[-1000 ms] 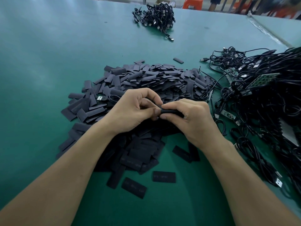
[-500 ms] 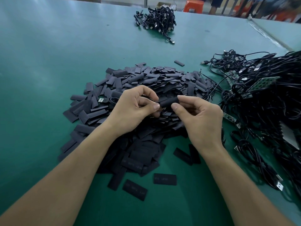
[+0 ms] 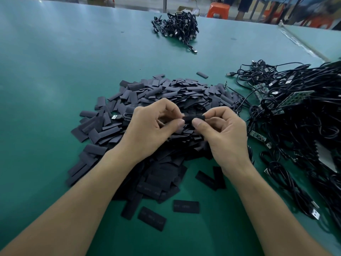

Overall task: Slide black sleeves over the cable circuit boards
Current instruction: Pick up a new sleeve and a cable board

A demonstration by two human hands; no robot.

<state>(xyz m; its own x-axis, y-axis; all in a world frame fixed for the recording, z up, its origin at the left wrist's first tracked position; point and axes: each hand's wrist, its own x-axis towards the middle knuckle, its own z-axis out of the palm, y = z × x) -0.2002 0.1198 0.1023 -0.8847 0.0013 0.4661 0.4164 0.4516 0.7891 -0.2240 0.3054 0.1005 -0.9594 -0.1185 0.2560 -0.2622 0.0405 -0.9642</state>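
A black sleeve (image 3: 193, 118) is held level between both hands, above a big pile of flat black sleeves (image 3: 166, 97) on the green table. My left hand (image 3: 149, 128) pinches its left end with thumb and curled fingers. My right hand (image 3: 223, 133) pinches its right end between thumb and forefinger. Whatever is inside the sleeve is hidden. A USB plug (image 3: 115, 117) with a coiled cable lies just left of my left hand. At the right sits a tangle of black cables with green circuit boards (image 3: 293, 97).
A second heap of black cables (image 3: 177, 28) lies at the far middle of the green table (image 3: 55, 71). Loose sleeves (image 3: 186, 206) are scattered near the front. Orange stools (image 3: 218, 10) stand beyond the far edge.
Both hands lifted the sleeve slightly off the pile and drew apart a little, so more of the sleeve shows between the fingertips.
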